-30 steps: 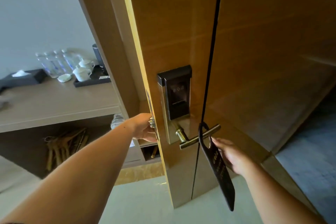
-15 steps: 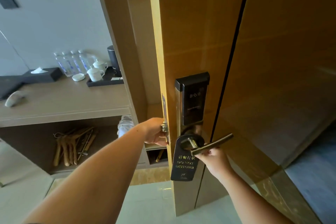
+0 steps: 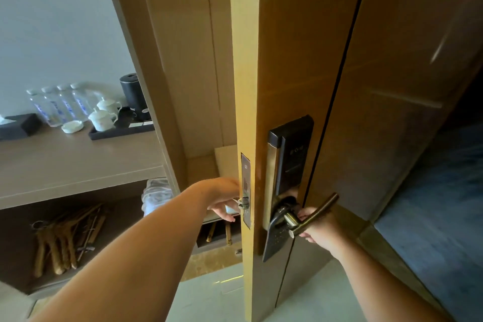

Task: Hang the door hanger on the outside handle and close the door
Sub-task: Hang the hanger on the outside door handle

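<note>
While my left hand [image 3: 225, 202] reaches behind the door [image 3: 300, 60] edge at latch height, its fingers curl toward the inner side; what they hold is hidden by the edge, so I cannot tell that grip. Door hanger [image 3: 276, 235] now hangs on the outside handle [image 3: 315, 214], looped at the handle's root against the lock plate [image 3: 290, 157], dark card tilted slightly, lower end toward the door edge. A second ago it dangled from the lever's far end; half a second ago it had reached the root and faced me flat. Right hand [image 3: 320, 230] sits under the lever, fingers closed around it; half a second ago it sat lower, beneath the lever. Door stands open, seen nearly edge-on, more so than before. Shelf [image 3: 78, 165] with bottles [image 3: 60, 106] and cups [image 3: 103, 115] visible through the gap.
</note>
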`<state>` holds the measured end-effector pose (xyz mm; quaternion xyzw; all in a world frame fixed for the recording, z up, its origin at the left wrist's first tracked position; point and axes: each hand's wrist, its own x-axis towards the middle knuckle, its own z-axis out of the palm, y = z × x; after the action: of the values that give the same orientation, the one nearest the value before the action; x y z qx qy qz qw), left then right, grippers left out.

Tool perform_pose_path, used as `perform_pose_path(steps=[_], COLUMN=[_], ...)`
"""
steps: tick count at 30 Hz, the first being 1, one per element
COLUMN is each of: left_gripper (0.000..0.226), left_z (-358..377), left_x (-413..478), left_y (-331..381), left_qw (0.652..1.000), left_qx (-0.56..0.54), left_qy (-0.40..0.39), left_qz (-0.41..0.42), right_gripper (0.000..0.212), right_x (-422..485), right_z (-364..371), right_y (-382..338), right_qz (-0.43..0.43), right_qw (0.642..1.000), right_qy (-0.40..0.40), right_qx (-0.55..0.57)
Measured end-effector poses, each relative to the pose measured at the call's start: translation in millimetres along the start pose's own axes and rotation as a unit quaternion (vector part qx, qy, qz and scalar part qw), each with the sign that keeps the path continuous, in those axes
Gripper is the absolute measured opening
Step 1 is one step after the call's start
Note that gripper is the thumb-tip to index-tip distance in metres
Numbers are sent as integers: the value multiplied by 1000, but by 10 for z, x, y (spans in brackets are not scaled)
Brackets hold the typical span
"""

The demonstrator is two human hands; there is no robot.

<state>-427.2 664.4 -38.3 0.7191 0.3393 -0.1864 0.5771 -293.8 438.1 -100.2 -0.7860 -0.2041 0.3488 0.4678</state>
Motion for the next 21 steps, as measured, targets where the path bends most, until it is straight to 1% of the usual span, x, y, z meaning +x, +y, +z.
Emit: perform_pose_path(steps=[1,3,5,7,8,9,10,11,12,13,15,17,19,21], left_gripper=[28,29,33,39,40,48,67,94,114,126,142,154,153,148], left_z=[19,71,133,231,282,343,412,477,551,639,808,988,1176,1352], left_x=[-3,-3,17,46,71,91,103,120,142,160,178,140,85,39], left_y=[6,23,41,55,44,27,13,-2,-1,21,108,197,226,215], left_qw=[999,993,983,964,954,946,943,943,943,940,920,883,848,827], left_qx=[33,103,162,243,277,296,306,303,300,300,328,391,431,435], left_qy=[-15,-53,-73,-77,-72,-67,-60,-54,-55,-55,-32,16,60,84], left_qz=[9,27,42,76,95,110,119,122,131,155,213,257,304,346], right_gripper=[12,10,19,29,30,28,23,19,18,18,22,24,21,16], right_x=[-65,-241,-416,-614,-714,-815,-915,-1002,-1089,-1175,-1343,-1536,-1712,-1848], right_z=[-32,-116,-208,-297,-330,-359,-397,-432,-474,-520,-616,-695,-743,-771], right_y=[19,64,115,207,252,294,336,365,380,400,444,520,610,690], right_qz=[7,37,62,88,97,105,110,116,120,125,133,140,147,151], right_qw=[1000,999,996,992,990,989,986,982,975,965,938,925,923,918], right_qy=[2,1,1,24,37,52,72,93,120,153,217,252,270,291], right_qx=[-4,28,68,88,92,95,105,120,143,173,235,249,231,226])
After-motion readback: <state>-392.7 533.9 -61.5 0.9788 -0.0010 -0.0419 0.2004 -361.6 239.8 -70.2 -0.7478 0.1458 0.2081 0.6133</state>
